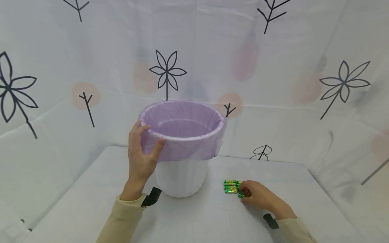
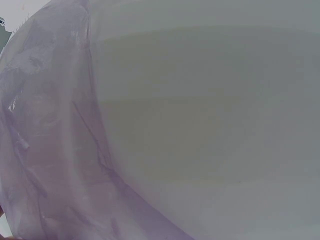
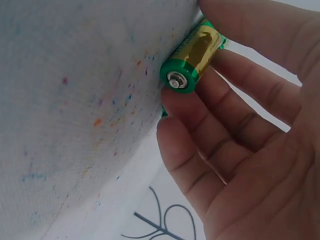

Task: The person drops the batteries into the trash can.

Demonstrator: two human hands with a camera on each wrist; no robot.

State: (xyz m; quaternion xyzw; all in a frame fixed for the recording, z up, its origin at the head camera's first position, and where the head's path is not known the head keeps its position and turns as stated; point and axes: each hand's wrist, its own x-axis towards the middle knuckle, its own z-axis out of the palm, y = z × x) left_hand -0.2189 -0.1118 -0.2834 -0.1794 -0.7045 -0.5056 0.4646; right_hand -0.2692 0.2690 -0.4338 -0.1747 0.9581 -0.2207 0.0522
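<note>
A white trash bin [image 1: 180, 177] stands upright, its rim and upper wall covered by a purple bin liner [image 1: 185, 150]. My left hand [image 1: 141, 162] holds the bin at the left of its rim, with the thumb against the front of the liner. The left wrist view is filled by the bin's white wall [image 2: 210, 125] and the liner's folded edge. To the right of the bin, my right hand [image 1: 258, 195] pinches a green and gold battery [image 3: 197, 50] between thumb and fingers, low at the tabletop. Several matching batteries [image 1: 231, 186] lie side by side just left of that hand.
Both hands work over a table with a white cover [image 1: 194, 222], which shows small coloured specks in the right wrist view. Behind it hangs a white curtain [image 1: 200, 50] printed with flowers and twigs. Dark straps [image 1: 152, 196] circle both wrists.
</note>
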